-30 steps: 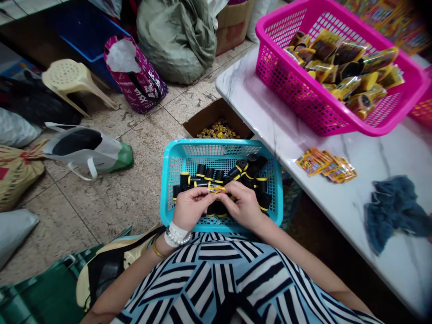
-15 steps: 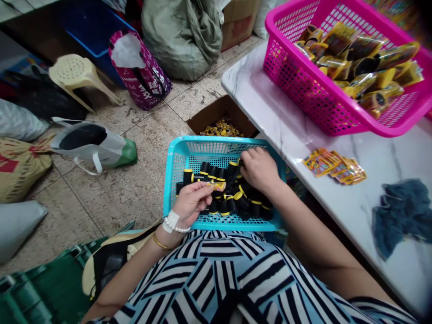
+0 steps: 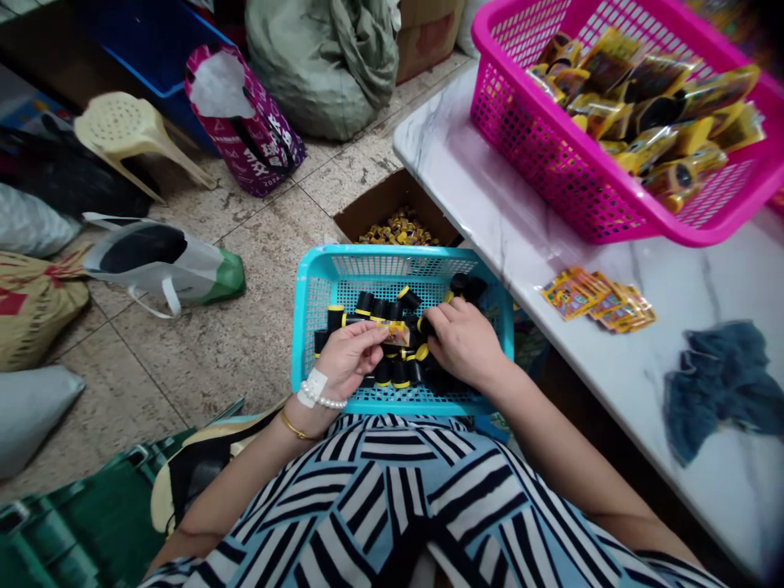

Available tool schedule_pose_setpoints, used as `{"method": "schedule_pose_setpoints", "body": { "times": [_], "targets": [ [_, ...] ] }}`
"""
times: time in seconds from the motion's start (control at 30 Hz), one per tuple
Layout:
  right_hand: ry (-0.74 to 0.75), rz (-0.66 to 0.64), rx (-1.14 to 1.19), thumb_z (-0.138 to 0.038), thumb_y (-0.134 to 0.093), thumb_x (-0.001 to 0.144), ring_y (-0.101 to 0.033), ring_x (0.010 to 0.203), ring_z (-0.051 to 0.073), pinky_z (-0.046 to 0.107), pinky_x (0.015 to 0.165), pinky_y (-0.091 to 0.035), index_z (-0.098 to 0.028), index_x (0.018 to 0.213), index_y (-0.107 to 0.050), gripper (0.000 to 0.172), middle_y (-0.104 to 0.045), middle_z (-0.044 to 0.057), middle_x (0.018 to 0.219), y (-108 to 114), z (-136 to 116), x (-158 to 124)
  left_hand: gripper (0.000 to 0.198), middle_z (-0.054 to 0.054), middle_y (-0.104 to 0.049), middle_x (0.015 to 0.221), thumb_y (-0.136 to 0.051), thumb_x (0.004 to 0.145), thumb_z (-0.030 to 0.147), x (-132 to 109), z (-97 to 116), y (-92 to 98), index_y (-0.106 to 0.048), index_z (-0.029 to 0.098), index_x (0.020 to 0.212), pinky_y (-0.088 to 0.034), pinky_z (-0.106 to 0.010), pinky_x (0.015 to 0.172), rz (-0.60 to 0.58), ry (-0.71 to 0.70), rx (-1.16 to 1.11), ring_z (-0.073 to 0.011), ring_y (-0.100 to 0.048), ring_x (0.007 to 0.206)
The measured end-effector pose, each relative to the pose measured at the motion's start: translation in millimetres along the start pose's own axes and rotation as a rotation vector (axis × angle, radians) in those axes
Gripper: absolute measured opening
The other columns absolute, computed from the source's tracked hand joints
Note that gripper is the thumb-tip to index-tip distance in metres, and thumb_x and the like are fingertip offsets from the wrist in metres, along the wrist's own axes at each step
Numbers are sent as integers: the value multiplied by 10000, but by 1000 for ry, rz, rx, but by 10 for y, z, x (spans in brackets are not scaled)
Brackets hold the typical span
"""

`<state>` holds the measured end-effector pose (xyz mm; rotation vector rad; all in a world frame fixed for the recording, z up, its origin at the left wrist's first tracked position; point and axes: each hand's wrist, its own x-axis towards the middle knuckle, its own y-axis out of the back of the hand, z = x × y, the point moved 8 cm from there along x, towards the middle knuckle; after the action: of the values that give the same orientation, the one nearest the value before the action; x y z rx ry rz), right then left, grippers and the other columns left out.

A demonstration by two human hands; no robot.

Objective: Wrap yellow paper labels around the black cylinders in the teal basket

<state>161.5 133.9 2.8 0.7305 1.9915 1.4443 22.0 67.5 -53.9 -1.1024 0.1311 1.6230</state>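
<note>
A turquoise basket rests on my lap, filled with several black rolls banded in yellow. My left hand pinches a small yellow printed packet over the basket's near left. My right hand is curled over the rolls just right of that packet, its fingertips closed around a black roll. Both hands sit inside the basket, a few centimetres apart.
A white marble table to my right carries a pink basket of wrapped items, a stack of yellow packets and a blue cloth. A cardboard box of small yellow pieces sits beyond my basket. Bags and a plastic stool crowd the floor at left.
My right hand left the packet, reached to the basket's far right among the rolls, and has come back toward my left hand closed on a roll. The left hand kept the packet.
</note>
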Motion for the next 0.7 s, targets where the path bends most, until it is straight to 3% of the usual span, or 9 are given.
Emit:
{"method": "schedule_pose_setpoints", "body": {
  "times": [0.13, 0.2, 0.3, 0.43, 0.53, 0.7],
  "targets": [
    [-81, 179, 673, -225, -606, 845, -628, 944, 219, 340, 822, -499, -217, 1238, -548, 398, -682, 60, 1054, 235, 41, -143, 290, -34, -696, 703, -848, 636, 244, -10, 64, -32, -706, 101, 845, -136, -135, 324, 27, 3, -50, -8, -434, 380],
    [-91, 217, 889, -266, -605, 875, -634, 973, 199, 335, 855, -502, -266, 1341, -500, 477, -676, 38, 1104, 305, 66, -191, 295, -40, -706, 740, -838, 651, 232, -3, 87, -88, -714, 107, 888, -134, -135, 320, 8, 1, -54, -9, -444, 381],
    [-132, 274, 917, -282, -625, 873, -614, 969, 198, 363, 903, -481, -277, 1257, -599, 384, -669, 35, 1055, 362, 155, -213, 278, -39, -700, 741, -832, 663, 212, 35, 89, -181, -717, 106, 893, -143, -130, 322, -26, 12, -50, -4, -437, 388],
    [-282, 373, 1051, -258, -705, 795, -611, 863, 168, 325, 811, -511, -256, 1078, -606, 300, -646, 19, 987, 314, 353, -247, 253, -37, -681, 730, -842, 650, 196, 110, 78, -263, -698, 86, 827, -156, -117, 329, -48, 39, -62, 0, -429, 410],
    [-335, 415, 1322, -296, -759, 749, -636, 845, 152, 289, 761, -540, -269, 1103, -569, 403, -638, 6, 980, 233, 423, -276, 263, -22, -659, 709, -852, 627, 177, 146, 72, -316, -689, 75, 807, -162, -110, 329, -53, 67, -85, 3, -421, 419],
    [-327, 417, 1532, -413, -763, 759, -680, 906, 190, 367, 870, -571, -263, 1137, -607, 435, -689, 30, 1005, 103, 416, -278, 267, -8, -632, 670, -853, 620, 169, 153, 57, -440, -677, 80, 800, -177, -98, 328, -77, 88, -100, -3, -427, 424]
  ]
}}
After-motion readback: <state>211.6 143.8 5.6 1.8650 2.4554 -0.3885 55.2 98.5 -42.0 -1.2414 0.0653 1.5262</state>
